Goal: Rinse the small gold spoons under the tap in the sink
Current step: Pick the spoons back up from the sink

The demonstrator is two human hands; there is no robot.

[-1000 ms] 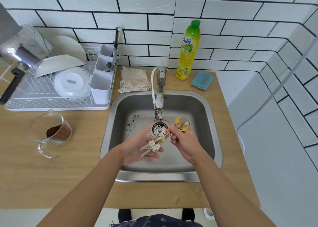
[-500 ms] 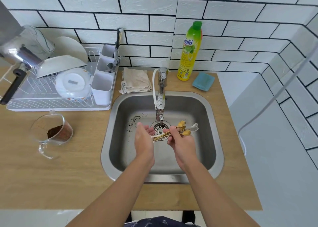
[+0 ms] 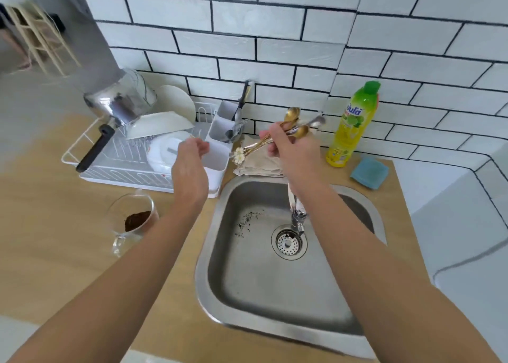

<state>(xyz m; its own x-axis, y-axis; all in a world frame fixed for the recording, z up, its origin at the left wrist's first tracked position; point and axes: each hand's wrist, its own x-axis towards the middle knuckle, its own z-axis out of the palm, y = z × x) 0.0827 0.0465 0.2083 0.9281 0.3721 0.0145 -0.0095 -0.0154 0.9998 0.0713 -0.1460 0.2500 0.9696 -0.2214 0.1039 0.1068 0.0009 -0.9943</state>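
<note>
While my right hand [image 3: 291, 149] grips the gold spoons [image 3: 275, 136] above the folded cloth [image 3: 261, 164], my left hand [image 3: 189, 164] holds nothing, fingers loosely curled.

Green script on the yellow dish soap bottle [image 3: 350, 126] is too blurred for me to read. Half a second ago both hands had the spoons low over the sink [image 3: 209, 252] drain by the tap [image 3: 298, 219]; now they are lifted behind the basin, bowls up, flower ends toward the cutlery holder [image 3: 220, 131], left hand off them.
</note>
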